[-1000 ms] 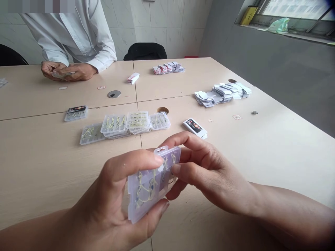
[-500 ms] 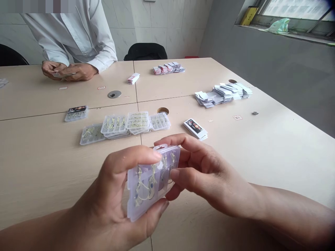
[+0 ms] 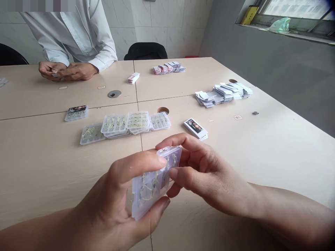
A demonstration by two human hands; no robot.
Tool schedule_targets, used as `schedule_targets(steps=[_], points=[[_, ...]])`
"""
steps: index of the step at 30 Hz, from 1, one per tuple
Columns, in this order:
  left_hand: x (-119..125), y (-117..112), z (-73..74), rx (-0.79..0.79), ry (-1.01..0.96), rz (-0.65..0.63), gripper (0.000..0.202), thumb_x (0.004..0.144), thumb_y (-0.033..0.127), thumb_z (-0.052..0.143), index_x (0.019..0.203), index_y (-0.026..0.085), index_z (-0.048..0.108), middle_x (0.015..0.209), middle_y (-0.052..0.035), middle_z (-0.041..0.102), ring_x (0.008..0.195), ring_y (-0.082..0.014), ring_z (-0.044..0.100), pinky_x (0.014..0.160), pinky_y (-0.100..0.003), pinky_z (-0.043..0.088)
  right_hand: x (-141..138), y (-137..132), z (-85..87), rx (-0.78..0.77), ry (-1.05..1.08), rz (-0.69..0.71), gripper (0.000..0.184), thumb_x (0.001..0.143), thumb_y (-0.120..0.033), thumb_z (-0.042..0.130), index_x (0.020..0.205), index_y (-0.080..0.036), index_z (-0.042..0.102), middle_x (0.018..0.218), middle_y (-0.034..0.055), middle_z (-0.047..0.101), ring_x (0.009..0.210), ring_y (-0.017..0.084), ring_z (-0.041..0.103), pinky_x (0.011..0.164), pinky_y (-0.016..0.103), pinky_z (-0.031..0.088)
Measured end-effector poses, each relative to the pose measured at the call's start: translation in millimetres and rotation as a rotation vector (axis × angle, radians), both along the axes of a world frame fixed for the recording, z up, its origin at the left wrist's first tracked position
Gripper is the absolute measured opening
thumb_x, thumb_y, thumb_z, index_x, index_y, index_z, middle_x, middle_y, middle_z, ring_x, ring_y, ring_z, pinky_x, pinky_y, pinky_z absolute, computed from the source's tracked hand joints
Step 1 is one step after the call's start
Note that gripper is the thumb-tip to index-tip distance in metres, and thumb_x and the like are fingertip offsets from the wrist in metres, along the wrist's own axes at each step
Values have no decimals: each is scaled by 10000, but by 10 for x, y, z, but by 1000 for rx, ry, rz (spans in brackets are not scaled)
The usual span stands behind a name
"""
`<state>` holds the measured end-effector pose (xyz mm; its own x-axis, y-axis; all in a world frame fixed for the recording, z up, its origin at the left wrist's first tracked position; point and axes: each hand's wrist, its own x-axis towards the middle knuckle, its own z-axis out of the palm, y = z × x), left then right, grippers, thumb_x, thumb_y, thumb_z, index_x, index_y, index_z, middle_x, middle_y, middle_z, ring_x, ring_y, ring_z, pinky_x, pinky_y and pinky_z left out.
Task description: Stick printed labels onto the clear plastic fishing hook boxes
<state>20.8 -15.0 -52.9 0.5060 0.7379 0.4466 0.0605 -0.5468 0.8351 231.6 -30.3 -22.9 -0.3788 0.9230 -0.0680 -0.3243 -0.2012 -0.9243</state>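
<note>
Both hands hold one small clear plastic box [image 3: 153, 183] with pale hooks and line inside, just above the near part of the wooden table [image 3: 261, 146]. My left hand [image 3: 115, 205] grips it from the left, thumb on top and fingers underneath. From the right, my right hand [image 3: 204, 170] pinches the box's top end with curled fingers. Beyond my hands, several more clear boxes [image 3: 125, 125] of the same kind lie in a row.
A person in a white shirt [image 3: 75, 35] sits at the far left, with both hands [image 3: 65, 71] closed on something small. A small stack of printed cards [image 3: 195, 128] lies right of the box row. Piles of white cards [image 3: 223, 93] and red-and-white cards [image 3: 169, 67] lie farther back.
The box has tilted a little and shifted slightly right in my hands. My left thumb has slid further across its top. The other person's hands moved slightly.
</note>
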Motion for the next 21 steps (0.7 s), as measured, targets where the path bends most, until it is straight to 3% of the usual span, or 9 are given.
schedule_targets(steps=[7,12,15,19,21], points=[[-2,27,-1,91,65,24,682,773,41,809,1352,313,573,1319,63,693,1130,-113,743,1053,-84,541,-2,-7,-11,20,3,-3,328,796,-41,583,1078,-207,567,840,-49,589,714,68,574,669,198,569],[-7,-2,-11,55,68,13,727,791,27,773,1396,350,530,1315,61,677,1094,-106,741,1008,-84,565,-4,18,-4,28,-29,-10,303,796,-65,612,1048,-227,568,850,-45,593,716,80,577,665,213,568],[-14,2,-10,48,89,3,749,787,39,762,1402,384,510,1281,38,678,1049,-135,744,893,-119,631,-7,24,4,21,-37,-12,296,792,-72,624,1037,-228,568,855,-43,594,727,86,585,662,215,570],[1,29,9,70,128,18,664,789,121,764,1344,386,513,1057,16,697,809,-172,757,663,-191,673,-13,19,4,0,-16,-15,300,783,-69,630,1029,-228,568,837,-47,602,727,84,596,667,210,574],[15,43,23,83,129,25,618,801,128,752,1322,364,519,1011,15,690,736,-162,739,628,-203,666,-16,17,1,-5,-7,-17,294,788,-67,620,1030,-224,566,827,-49,608,725,77,597,669,201,574]])
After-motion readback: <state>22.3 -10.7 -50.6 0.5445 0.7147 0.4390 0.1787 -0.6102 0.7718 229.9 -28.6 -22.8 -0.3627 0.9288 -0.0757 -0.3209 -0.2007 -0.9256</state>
